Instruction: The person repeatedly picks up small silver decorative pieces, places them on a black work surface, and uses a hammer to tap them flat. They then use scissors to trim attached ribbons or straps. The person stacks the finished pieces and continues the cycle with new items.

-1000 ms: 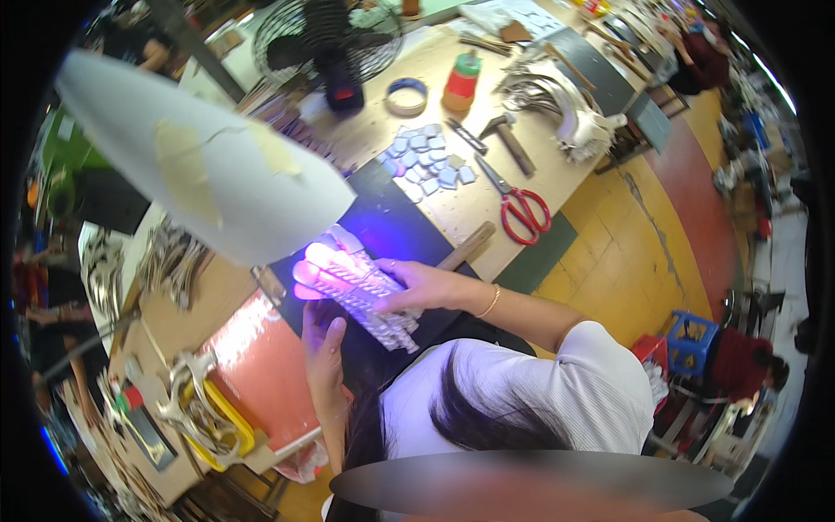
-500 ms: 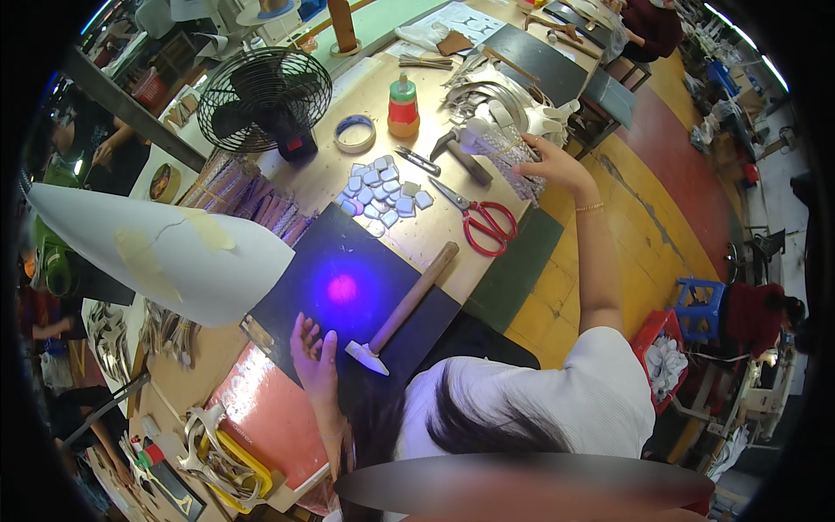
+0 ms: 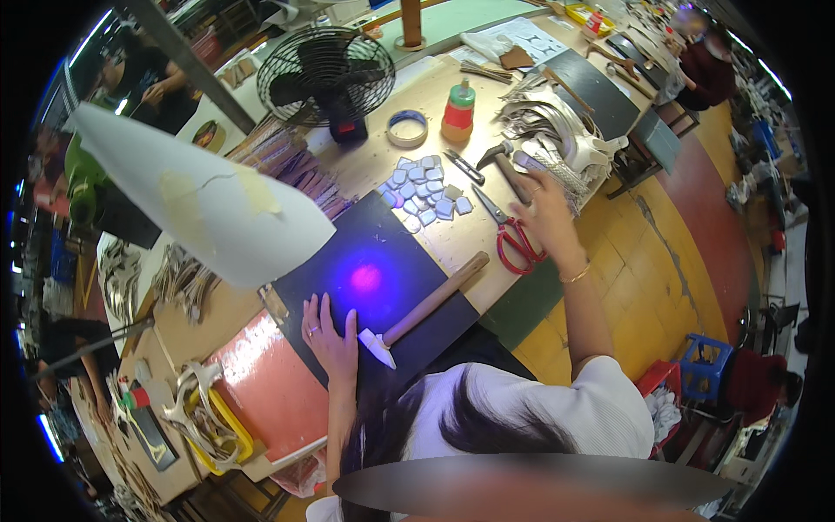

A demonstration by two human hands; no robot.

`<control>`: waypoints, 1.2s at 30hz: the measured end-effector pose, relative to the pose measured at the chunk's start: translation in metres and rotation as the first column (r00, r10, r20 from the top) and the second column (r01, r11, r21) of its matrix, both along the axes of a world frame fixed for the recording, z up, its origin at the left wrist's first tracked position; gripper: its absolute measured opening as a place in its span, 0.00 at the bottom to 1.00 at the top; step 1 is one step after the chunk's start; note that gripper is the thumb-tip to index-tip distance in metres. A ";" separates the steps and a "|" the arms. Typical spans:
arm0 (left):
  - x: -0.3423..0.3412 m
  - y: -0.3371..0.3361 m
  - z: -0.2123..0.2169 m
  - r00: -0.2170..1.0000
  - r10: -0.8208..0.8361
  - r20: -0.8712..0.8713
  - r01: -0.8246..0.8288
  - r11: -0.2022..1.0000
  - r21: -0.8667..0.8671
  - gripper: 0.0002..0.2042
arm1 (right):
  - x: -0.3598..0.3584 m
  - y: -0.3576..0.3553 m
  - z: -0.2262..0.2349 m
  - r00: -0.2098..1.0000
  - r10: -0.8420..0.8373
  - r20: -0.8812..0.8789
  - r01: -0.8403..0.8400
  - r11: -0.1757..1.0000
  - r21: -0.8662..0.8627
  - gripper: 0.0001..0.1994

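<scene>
Strips at table's right edge. Right hand just beside strips, fingers parted and bent, near scissors and over end of small hammer's handle; cannot tell if touching. Left hand open, fingers spread on black mat, just beside white-headed hammer. 1 bottle, 1 tape roll behind tiles.
</scene>
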State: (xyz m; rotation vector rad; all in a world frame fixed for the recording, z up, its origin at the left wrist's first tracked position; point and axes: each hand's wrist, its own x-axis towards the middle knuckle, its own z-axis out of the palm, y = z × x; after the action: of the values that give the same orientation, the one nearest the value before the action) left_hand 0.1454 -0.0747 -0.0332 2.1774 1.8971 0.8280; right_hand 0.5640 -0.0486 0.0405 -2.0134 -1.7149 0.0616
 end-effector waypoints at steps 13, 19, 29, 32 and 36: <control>-0.001 0.002 -0.012 0.987 0.101 0.128 -0.122 0.978 0.167 0.16 | -0.207 -0.055 -0.057 0.629 0.771 0.101 -0.777 0.629 0.035 0.28; 0.002 0.001 -0.021 0.989 0.137 0.055 -0.144 0.977 0.160 0.17 | -0.209 -0.055 -0.060 0.604 0.776 0.181 -0.796 0.599 0.086 0.27; 0.003 0.001 -0.020 0.989 0.124 0.074 -0.135 0.978 0.160 0.16 | -0.209 -0.057 -0.062 0.617 0.764 0.191 -0.786 0.609 0.102 0.24; 0.003 0.000 -0.021 0.990 0.127 0.070 -0.135 0.981 0.141 0.17 | -0.210 -0.057 -0.061 0.617 0.767 0.177 -0.787 0.607 0.109 0.23; 0.003 0.000 -0.022 0.990 0.130 0.048 -0.135 0.983 0.121 0.18 | -0.211 -0.055 -0.056 0.615 0.772 0.163 -0.788 0.609 0.091 0.23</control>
State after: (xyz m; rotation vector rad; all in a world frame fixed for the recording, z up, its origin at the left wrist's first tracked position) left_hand 0.1483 -0.0750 -0.0554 2.1025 2.0406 1.0307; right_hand 0.3527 -0.1038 -0.0155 -1.0138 -2.4690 0.1082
